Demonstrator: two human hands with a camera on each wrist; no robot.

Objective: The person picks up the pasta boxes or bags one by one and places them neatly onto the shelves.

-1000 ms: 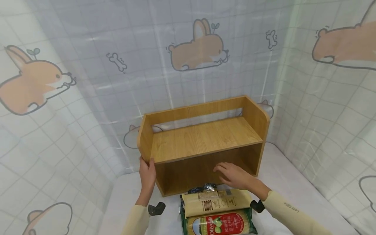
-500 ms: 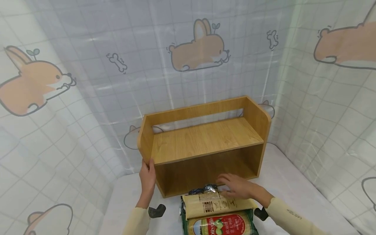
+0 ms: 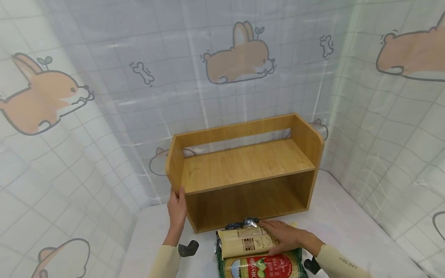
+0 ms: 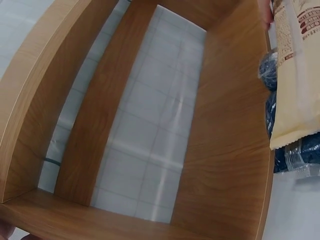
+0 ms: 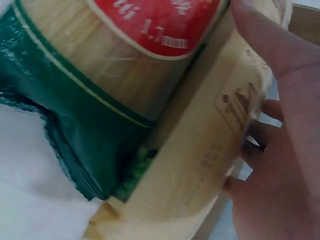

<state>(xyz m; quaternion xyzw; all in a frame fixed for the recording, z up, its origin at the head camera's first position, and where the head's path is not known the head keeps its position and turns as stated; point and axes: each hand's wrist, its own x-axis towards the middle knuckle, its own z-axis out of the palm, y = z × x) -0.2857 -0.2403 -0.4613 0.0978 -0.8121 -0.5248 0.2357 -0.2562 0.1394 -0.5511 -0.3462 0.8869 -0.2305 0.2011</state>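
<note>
A light wooden two-tier shelf (image 3: 248,166) stands on the white surface, slightly angled. My left hand (image 3: 177,210) grips the front edge of its left side panel, thumb in front; only bits of fingertip show at the lower corner of the left wrist view. In front of the shelf lies a cream noodle packet (image 3: 238,244), beside a green and red spaghetti bag (image 3: 257,266). My right hand (image 3: 286,236) holds the cream packet toward its right end. In the right wrist view, thumb (image 5: 265,40) and fingers go round opposite sides of it.
Dark, shiny clear-wrapped packages (image 4: 269,75) lie between the cream packet and the shelf. A tiled curtain (image 3: 236,96) with cartoon dogs encloses the back and both sides. Black wrist mounts (image 3: 188,248) sit at the wrists.
My right hand has come down and toward me from the shelf's lower opening onto the cream noodle packet, and now grips it. The left hand stays on the shelf's side panel.
</note>
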